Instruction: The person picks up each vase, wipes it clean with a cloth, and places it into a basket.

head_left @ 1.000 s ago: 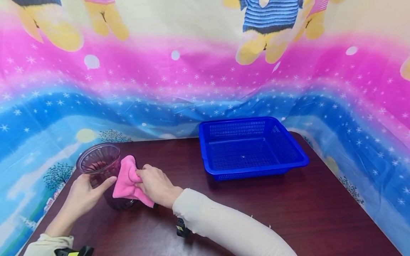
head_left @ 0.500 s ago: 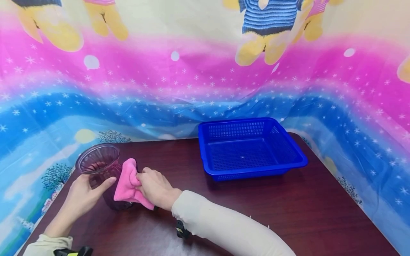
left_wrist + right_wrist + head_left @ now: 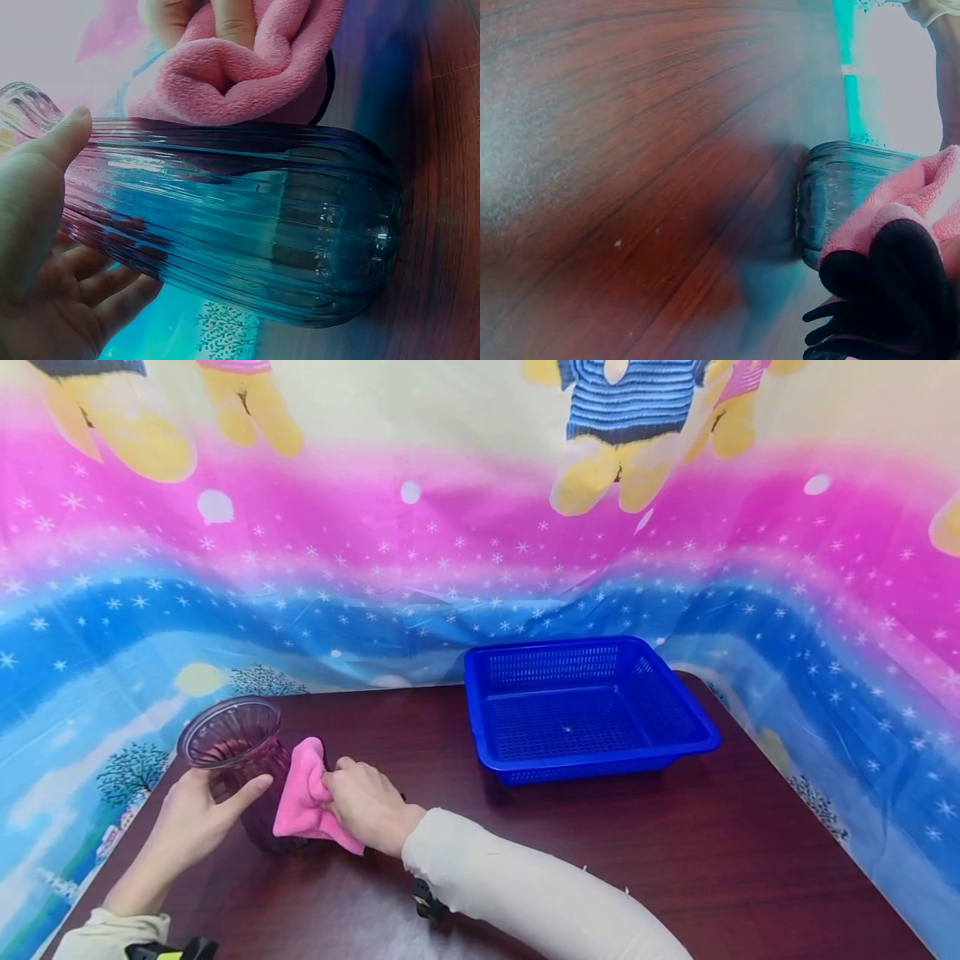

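A ribbed, purple-tinted clear vase (image 3: 262,818) with a flared rim stands on the left of the table. My left hand (image 3: 198,814) grips it below the rim, thumb on the near side and fingers round the far side, as the left wrist view shows. In my right hand (image 3: 371,802) is a bunched pink cloth (image 3: 303,793), pinched against the vase's right side. The left wrist view has the plush cloth (image 3: 232,82) lying along the vase wall (image 3: 247,217). Black backing (image 3: 900,292) of the cloth shows in the right wrist view, near the vase's base.
A blue plastic basket (image 3: 585,760) with slotted walls sits at the back right of the dark wooden table (image 3: 600,852). A printed curtain (image 3: 420,552) hangs close behind the table and along both sides.
My right hand and the pink cloth have slid a little down and to the right along the vase's side. The left hand and the vase stay in place.
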Tool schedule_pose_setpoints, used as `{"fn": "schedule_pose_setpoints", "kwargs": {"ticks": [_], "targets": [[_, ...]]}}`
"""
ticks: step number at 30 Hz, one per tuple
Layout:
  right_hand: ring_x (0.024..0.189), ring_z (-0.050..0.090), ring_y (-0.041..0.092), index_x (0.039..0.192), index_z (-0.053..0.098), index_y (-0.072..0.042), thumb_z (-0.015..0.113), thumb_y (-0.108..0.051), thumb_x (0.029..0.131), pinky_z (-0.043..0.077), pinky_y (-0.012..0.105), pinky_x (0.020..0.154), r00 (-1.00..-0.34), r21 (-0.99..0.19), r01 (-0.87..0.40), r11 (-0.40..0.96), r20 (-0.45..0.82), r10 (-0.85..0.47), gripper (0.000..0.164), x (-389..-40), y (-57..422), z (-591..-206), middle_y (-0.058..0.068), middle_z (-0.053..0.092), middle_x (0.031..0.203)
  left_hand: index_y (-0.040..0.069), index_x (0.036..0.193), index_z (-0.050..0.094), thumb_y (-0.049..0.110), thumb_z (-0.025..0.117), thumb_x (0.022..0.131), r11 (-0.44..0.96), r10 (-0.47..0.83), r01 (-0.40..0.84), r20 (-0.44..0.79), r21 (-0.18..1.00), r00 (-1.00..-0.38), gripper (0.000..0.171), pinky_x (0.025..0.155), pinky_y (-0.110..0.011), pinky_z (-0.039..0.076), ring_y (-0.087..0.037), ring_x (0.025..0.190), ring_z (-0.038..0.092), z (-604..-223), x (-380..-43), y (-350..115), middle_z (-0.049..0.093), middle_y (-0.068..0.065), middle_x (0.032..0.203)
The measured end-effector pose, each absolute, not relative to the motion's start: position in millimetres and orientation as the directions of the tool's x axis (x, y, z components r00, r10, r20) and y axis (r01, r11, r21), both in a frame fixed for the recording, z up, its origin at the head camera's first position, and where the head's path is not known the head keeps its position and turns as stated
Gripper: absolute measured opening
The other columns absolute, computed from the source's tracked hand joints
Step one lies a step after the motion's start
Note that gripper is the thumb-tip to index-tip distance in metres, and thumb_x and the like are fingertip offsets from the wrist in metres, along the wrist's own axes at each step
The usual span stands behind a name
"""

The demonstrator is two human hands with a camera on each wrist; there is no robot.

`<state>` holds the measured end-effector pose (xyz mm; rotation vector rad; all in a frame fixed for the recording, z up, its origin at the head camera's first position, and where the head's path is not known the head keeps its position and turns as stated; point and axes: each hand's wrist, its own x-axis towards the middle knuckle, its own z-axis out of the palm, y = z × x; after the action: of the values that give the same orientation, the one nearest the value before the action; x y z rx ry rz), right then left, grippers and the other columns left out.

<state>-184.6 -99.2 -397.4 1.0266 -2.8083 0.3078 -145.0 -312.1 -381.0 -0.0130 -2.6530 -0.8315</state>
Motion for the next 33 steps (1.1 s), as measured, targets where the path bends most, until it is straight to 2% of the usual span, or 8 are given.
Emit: {"fn": "schedule_pose_setpoints", "kwargs": {"ticks": [6, 9, 12, 14, 18, 25, 30, 33], "targets": [[0.073, 0.053, 0.008, 0.089, 0.067, -0.026, 0.061, -0.026, 0.094, 0.043, 0.017, 0.060, -0.765, -0.141, -0.642, 0.754, 0.183, -0.617, 0.008, -184.5, -99.1, -400.9, -0.006, 0.056, 0.082, 0.002, 0.121, 0.058, 0.038, 0.071, 0.085, 0.831, -0.099, 0.115, 0.347, 0.545, -0.933, 0.052, 0.073, -0.051, 0.048, -0.045, 0.097, 0.065, -381.0, -145.7, -313.5, 0.068, -0.031, 0.108], [0.072, 0.053, 0.008, 0.088, 0.067, -0.025, 0.062, -0.025, 0.093, 0.043, 0.017, 0.060, -0.767, -0.143, -0.640, 0.755, 0.176, -0.617, 0.008, -184.5, -99.0, -402.8, -0.005, 0.056, 0.082, 0.004, 0.119, 0.060, 0.037, 0.072, 0.084, 0.835, -0.098, 0.118, 0.357, 0.538, -0.929, 0.050, 0.071, -0.043, 0.047, -0.021, 0.087, 0.067, -381.0, -146.9, -314.8, 0.070, -0.028, 0.106], [0.072, 0.053, 0.008, 0.087, 0.067, -0.025, 0.062, -0.025, 0.094, 0.043, 0.016, 0.060, -0.770, -0.148, -0.637, 0.756, 0.163, -0.617, 0.009, -184.0, -98.5, -405.3, -0.005, 0.056, 0.081, 0.005, 0.118, 0.061, 0.037, 0.073, 0.083, 0.837, -0.096, 0.120, 0.359, 0.534, -0.928, 0.049, 0.070, -0.039, 0.046, 0.001, 0.084, 0.058, -381.0, -147.4, -315.7, 0.070, -0.027, 0.104], [0.071, 0.052, 0.008, 0.084, 0.066, -0.024, 0.061, -0.025, 0.094, 0.042, 0.016, 0.060, -0.771, -0.153, -0.637, 0.756, 0.156, -0.618, 0.011, -184.0, -98.2, -407.6, -0.005, 0.056, 0.081, 0.004, 0.117, 0.061, 0.038, 0.073, 0.083, 0.837, -0.095, 0.120, 0.357, 0.534, -0.929, 0.049, 0.070, -0.038, 0.046, -0.001, 0.083, 0.059, -381.1, -147.4, -315.8, 0.071, -0.027, 0.103], [0.069, 0.051, 0.008, 0.075, 0.062, -0.024, 0.061, -0.022, 0.094, 0.040, 0.015, 0.058, -0.769, -0.147, -0.639, 0.755, 0.146, -0.622, 0.019, -184.6, -97.5, -411.4, -0.005, 0.056, 0.079, 0.003, 0.118, 0.060, 0.038, 0.071, 0.084, 0.836, -0.093, 0.120, 0.353, 0.535, -0.931, 0.049, 0.069, -0.038, 0.047, -0.033, 0.090, 0.067, -380.7, -147.5, -314.9, 0.071, -0.027, 0.103], [0.070, 0.053, 0.009, 0.071, 0.059, -0.023, 0.061, -0.020, 0.093, 0.042, 0.017, 0.058, -0.771, -0.144, -0.636, 0.758, 0.124, -0.624, 0.023, -186.5, -97.3, -415.4, -0.004, 0.056, 0.079, 0.003, 0.120, 0.058, 0.040, 0.070, 0.085, 0.838, -0.101, 0.103, 0.338, 0.537, -0.936, 0.052, 0.067, -0.038, 0.049, -0.025, 0.084, 0.066, -379.5, -148.7, -315.0, 0.070, -0.027, 0.104], [0.071, 0.055, 0.011, 0.067, 0.057, -0.024, 0.061, -0.021, 0.093, 0.045, 0.019, 0.059, -0.773, -0.135, -0.634, 0.761, 0.126, -0.622, 0.026, -187.7, -97.5, -417.7, -0.004, 0.056, 0.080, 0.003, 0.120, 0.059, 0.040, 0.070, 0.085, 0.836, -0.103, 0.102, 0.337, 0.539, -0.936, 0.052, 0.069, -0.037, 0.047, -0.030, 0.089, 0.066, -380.5, -150.4, -315.4, 0.069, -0.028, 0.105], [0.072, 0.057, 0.012, 0.066, 0.058, -0.024, 0.061, -0.021, 0.092, 0.047, 0.021, 0.060, -0.772, -0.126, -0.635, 0.762, 0.127, -0.622, 0.027, -186.6, -97.9, -419.5, -0.003, 0.057, 0.080, 0.004, 0.120, 0.059, 0.038, 0.071, 0.085, 0.833, -0.102, 0.111, 0.349, 0.542, -0.932, 0.051, 0.070, -0.039, 0.047, -0.012, 0.085, 0.064, -382.0, -149.9, -316.4, 0.069, -0.028, 0.106]]}}
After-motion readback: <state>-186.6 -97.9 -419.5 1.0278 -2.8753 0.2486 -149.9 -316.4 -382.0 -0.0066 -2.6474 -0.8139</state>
